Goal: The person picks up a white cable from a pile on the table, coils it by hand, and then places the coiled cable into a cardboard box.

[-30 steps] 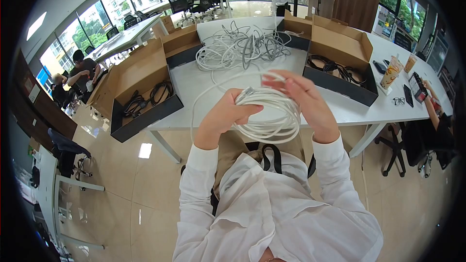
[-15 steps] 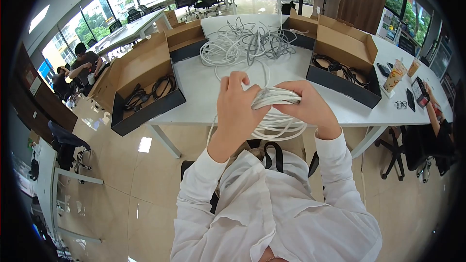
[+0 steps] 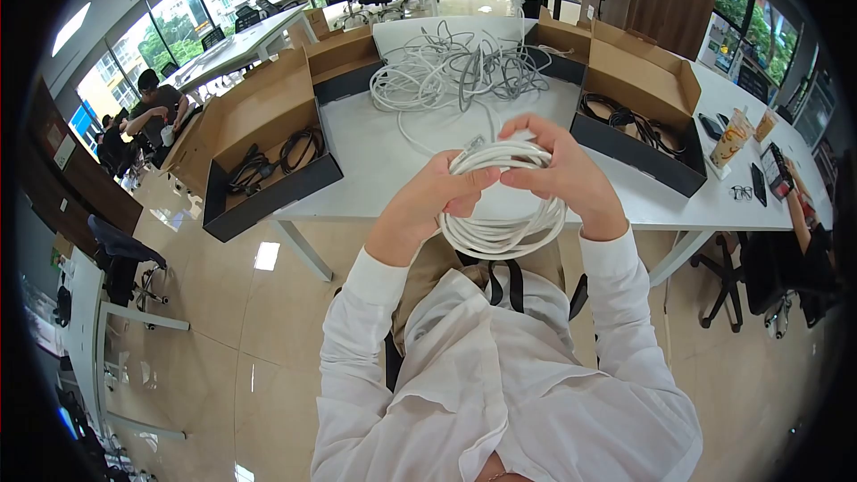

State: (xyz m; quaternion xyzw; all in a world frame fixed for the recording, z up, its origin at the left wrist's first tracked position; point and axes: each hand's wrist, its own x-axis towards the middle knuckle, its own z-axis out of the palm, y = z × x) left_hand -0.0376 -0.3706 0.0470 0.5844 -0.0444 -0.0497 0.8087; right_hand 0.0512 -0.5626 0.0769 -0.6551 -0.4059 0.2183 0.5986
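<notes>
A coil of white cable (image 3: 504, 244) hangs in front of me at the table's near edge, its loops bunched together at the top. My left hand (image 3: 439, 194) grips the coil's upper left, thumb pressed across the loops. On the upper right, my right hand (image 3: 564, 174) holds the same coil, its thumb tip close to the left one. A clear connector plug sticks up from the top of the loops. Beyond my hands, a tangled heap of white and grey cables (image 3: 455, 71) lies on the white table (image 3: 357, 147).
Open boxes with black cables stand at left (image 3: 268, 180) and right (image 3: 636, 145). Two more boxes sit farther back. To the right are drink cups (image 3: 732, 137), glasses (image 3: 741, 192), phones and another person's arm (image 3: 797, 214). One person (image 3: 153, 112) sits far left.
My left hand has turned and lowered from raised fingers onto the coil's left side. The coil now hangs more upright and open, with both thumbs on it.
</notes>
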